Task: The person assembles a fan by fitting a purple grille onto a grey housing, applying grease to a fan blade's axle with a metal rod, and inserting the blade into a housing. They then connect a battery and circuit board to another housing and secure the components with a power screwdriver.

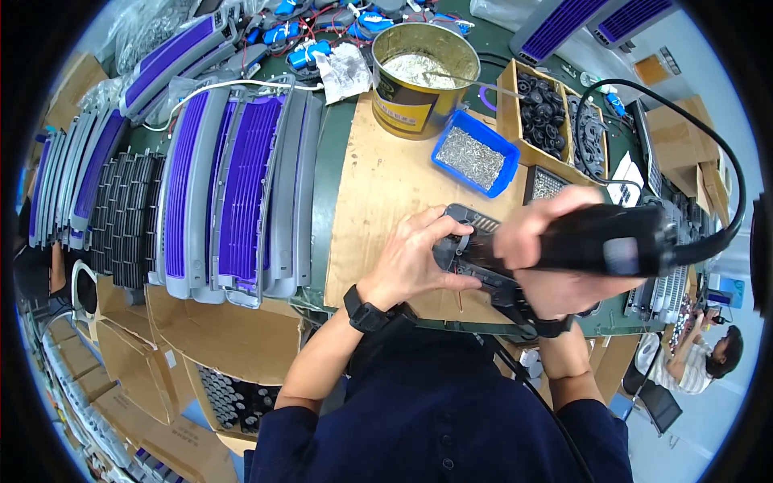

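My left hand (413,256) grips the left end of a dark grey plastic housing (465,216), thumb on the near side and fingers on the far side. The housing lies on a cardboard sheet (364,193) in front of me. My right hand (522,235) is closed round a black corded power screwdriver (600,240), blurred by motion. The tool is held over the housing's right part, its tip pointing left toward the housing. My right hand and the tool hide much of the housing, and whether the tip touches a screw cannot be seen.
Beyond the housing are a blue tray of small screws (475,158), a metal tin of pale paste (407,113) and a wooden box of black parts (541,114). Purple-and-grey grille panels (250,185) stand at left. The tool's black cable (708,129) loops at right.
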{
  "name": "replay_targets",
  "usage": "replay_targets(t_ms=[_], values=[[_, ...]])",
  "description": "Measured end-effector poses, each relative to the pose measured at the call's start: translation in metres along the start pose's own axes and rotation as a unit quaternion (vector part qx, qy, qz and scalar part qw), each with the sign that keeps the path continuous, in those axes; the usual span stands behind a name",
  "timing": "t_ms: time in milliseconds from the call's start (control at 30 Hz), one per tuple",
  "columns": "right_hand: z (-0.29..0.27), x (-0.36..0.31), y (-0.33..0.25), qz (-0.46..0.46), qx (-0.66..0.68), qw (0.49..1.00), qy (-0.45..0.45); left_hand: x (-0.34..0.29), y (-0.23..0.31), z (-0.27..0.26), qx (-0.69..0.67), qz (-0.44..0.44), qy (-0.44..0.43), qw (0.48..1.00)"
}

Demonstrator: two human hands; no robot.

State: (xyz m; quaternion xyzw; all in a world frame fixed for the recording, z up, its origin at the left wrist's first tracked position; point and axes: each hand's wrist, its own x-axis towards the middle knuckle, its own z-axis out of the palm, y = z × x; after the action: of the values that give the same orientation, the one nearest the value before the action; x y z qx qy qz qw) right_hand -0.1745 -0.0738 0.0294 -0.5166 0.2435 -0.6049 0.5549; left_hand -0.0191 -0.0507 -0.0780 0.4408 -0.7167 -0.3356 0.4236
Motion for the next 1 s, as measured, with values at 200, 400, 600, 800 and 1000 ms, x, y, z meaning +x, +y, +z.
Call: replay_targets(t_ms=[200, 400, 600, 800, 1000], values=[[-0.093, -0.001, -0.102, -0.122, -0.157, 0.968, 0.156, -0.015, 0.014, -0.025, 0.013, 0.001, -0.003, 1.000], [-0.234, -0.073, -0.107, -0.071, -0.762, 0.633, 0.119, -0.032, 0.041, -0.051, 0.212, 0.060, -0.034, 0.975], [-0.278, -0.127, -0.065, 0.143, -0.710, 0.678, 0.130, -0.040, 0.143, -0.176, 0.351, 0.035, 0.078, 0.933], [-0.266, -0.110, -0.063, 0.160, -0.804, 0.563, 0.108, -0.008, 0.240, -0.244, 0.292, 0.070, 0.240, 0.923], [-0.202, -0.077, -0.072, 0.003, -0.704, 0.704, 0.097, 0.120, 0.236, -0.254, 0.093, 0.066, 0.123, 0.986]])
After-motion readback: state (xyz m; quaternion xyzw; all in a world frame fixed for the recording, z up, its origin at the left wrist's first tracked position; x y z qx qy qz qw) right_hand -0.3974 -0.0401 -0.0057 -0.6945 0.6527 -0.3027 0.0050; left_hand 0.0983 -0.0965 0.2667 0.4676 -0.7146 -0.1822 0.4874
